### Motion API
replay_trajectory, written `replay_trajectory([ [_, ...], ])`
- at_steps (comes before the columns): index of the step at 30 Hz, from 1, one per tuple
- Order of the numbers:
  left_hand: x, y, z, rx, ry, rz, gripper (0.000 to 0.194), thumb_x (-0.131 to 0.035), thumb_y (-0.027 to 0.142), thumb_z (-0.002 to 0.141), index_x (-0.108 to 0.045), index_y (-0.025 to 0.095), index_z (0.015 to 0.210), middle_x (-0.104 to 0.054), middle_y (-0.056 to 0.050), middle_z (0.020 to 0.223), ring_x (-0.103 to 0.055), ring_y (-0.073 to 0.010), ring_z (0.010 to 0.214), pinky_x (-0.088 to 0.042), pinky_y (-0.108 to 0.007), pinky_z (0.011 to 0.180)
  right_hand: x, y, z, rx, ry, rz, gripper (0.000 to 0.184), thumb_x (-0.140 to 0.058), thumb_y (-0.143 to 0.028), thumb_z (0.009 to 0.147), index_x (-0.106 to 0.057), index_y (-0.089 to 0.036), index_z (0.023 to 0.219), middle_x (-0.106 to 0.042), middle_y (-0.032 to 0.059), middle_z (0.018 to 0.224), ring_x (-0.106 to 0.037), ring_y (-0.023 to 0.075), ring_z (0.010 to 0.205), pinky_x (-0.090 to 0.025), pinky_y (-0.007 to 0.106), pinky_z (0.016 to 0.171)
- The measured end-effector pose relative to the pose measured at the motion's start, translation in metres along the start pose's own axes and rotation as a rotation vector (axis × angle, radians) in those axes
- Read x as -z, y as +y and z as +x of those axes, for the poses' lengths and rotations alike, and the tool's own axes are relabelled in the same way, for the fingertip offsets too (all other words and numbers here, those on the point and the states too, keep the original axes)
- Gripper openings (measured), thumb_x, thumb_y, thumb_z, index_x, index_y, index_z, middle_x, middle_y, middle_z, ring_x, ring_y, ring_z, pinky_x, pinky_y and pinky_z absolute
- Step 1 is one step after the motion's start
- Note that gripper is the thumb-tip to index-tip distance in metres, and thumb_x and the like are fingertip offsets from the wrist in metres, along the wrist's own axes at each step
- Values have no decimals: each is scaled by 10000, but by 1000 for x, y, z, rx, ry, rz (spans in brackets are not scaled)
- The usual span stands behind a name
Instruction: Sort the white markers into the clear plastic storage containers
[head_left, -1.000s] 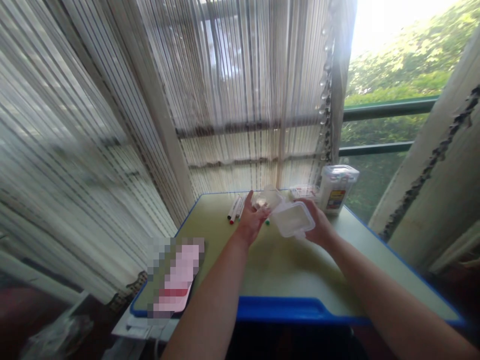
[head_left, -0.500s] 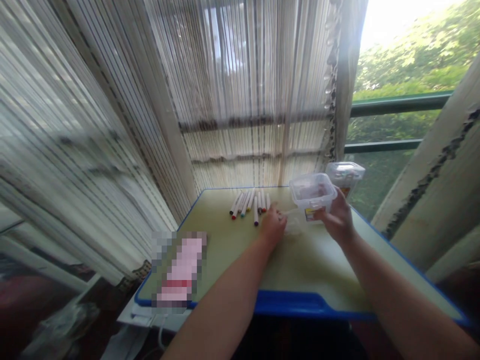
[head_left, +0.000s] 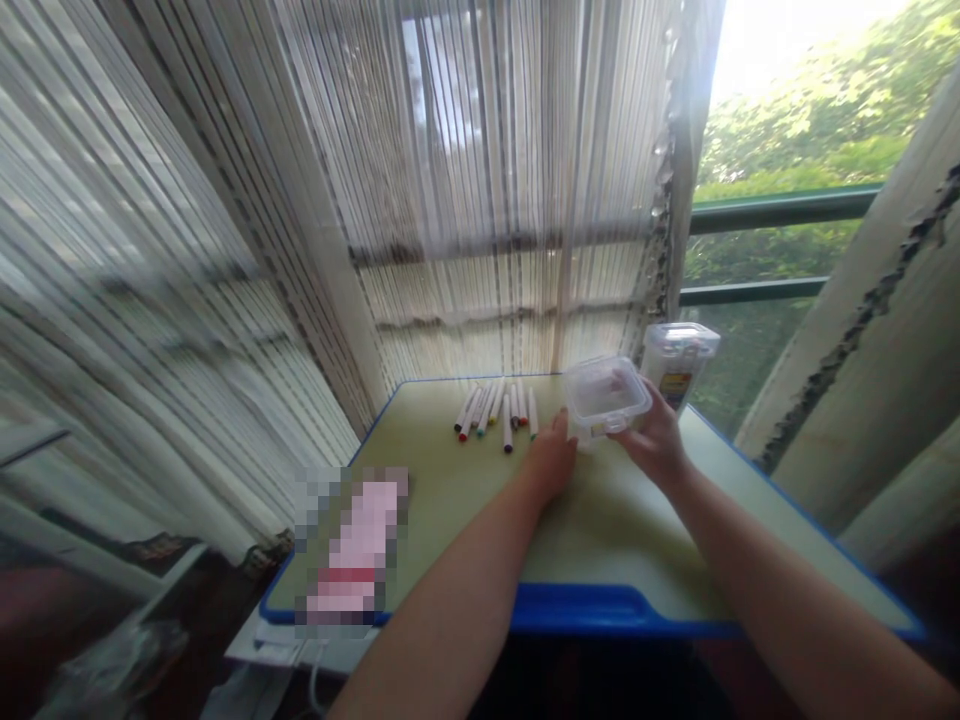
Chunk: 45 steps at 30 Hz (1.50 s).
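My right hand (head_left: 660,440) grips a clear plastic container (head_left: 606,392) from its right side, thumb below and fingers behind. The container is tilted, so its rounded square top faces me; whether a lid covers it I cannot tell. My left hand (head_left: 553,458) is closed at the container's lower left side, fingertips against it and partly hidden. Just left of that hand, several white markers (head_left: 491,405) with coloured ends lie loosely side by side on the table (head_left: 450,510). One marker (head_left: 508,425) with a dark end lies slightly nearer me.
A second clear container (head_left: 679,365) with a label and a lid stands upright behind my right hand. A blurred-out pink item (head_left: 364,545) lies at the table's left edge. String curtains (head_left: 480,200) hang behind, with a green railing (head_left: 780,207) at the right.
The container has tipped towards me and shifted slightly left and down. My left hand has come up against it, and the clear flat piece beside that hand no longer shows separately.
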<state>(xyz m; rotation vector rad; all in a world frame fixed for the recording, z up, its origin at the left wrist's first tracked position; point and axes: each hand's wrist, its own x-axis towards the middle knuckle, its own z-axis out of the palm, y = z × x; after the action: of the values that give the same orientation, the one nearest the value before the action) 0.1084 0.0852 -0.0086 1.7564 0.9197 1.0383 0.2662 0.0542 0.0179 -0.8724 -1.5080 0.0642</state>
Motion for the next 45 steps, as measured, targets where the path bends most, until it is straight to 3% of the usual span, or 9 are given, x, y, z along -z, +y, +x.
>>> replay_trajectory([
  [8, 5, 9, -6, -68, 92, 470, 707, -575, 224, 759, -283, 181, 1401, -537, -177, 1273, -527, -323, 1149, -377, -483, 986, 7, -7, 7, -150, 107, 366, 600, -728, -305, 620, -508, -254, 1176, -624, 58, 1055, -631, 208, 850, -517, 374, 793],
  [13, 17, 24, -23, -469, 216, 377, 923, -708, 370, 645, -202, 175, 1392, -381, -171, 1404, -444, -285, 1236, -418, -435, 996, -8, -5, -2, -88, 59, 273, 602, -763, -316, 598, -524, -258, 1146, -609, 73, 1118, -595, 233, 1012, -466, 403, 910],
  [18, 30, 30, -29, -510, 258, 359, 918, -775, 438, 565, -305, 172, 1306, -503, -159, 1255, -510, -281, 1159, -452, -446, 965, -31, -1, -16, -50, -138, 291, 729, -751, -418, 621, -436, -258, 1259, -574, 117, 1217, -566, 257, 1100, -470, 411, 914],
  [22, 50, 33, -21, -572, 266, 467, 595, -731, 304, 634, -442, 183, 1140, -564, -117, 1124, -549, -247, 1082, -450, -443, 971, -34, 3, -17, -26, -270, 93, 750, -667, -340, 717, -331, -205, 1374, -469, 153, 1356, -467, 270, 1236, -394, 447, 1002],
  [29, 93, 13, -14, -498, 536, 468, 687, -726, 227, 556, -410, 189, 1165, -541, -125, 1147, -553, -273, 1096, -454, -474, 986, -33, 29, -15, -65, -642, -451, 329, -492, -160, 805, -636, -131, 1100, -624, 150, 1171, -562, 261, 1125, -410, 417, 991],
  [33, 104, -6, -18, -484, 612, 462, 700, -708, 167, 528, -426, 178, 1169, -553, -148, 1133, -565, -294, 1098, -455, -478, 999, -33, 34, -14, -128, -669, -568, 351, -419, -144, 856, -632, -135, 1135, -605, 130, 1225, -567, 233, 1127, -425, 361, 976],
  [37, 107, -14, -19, -429, 632, 486, 719, -694, 138, 514, -437, 201, 1182, -547, -134, 1186, -550, -297, 1130, -448, -476, 1012, -40, 18, -16, 2, -632, -677, 401, -399, -132, 862, -580, -159, 1218, -524, 111, 1333, -431, 232, 1273, -348, 389, 1039],
  [40, 109, -17, -19, -413, 635, 495, 718, -690, 117, 494, -457, 189, 1169, -559, -133, 1166, -550, -304, 1130, -455, -478, 1002, -57, -3, -17, 155, -768, -665, 441, -389, -165, 874, -501, -173, 1301, -440, 94, 1410, -338, 227, 1333, -289, 406, 1067],
  [45, 111, -21, -20, -445, 680, 501, 725, -688, 113, 493, -437, 171, 1171, -557, -141, 1161, -553, -303, 1122, -453, -477, 993, -86, -27, -11, -34, -909, -753, 399, -385, -252, 890, -540, -138, 1239, -512, 150, 1325, -458, 250, 1217, -378, 374, 956],
])
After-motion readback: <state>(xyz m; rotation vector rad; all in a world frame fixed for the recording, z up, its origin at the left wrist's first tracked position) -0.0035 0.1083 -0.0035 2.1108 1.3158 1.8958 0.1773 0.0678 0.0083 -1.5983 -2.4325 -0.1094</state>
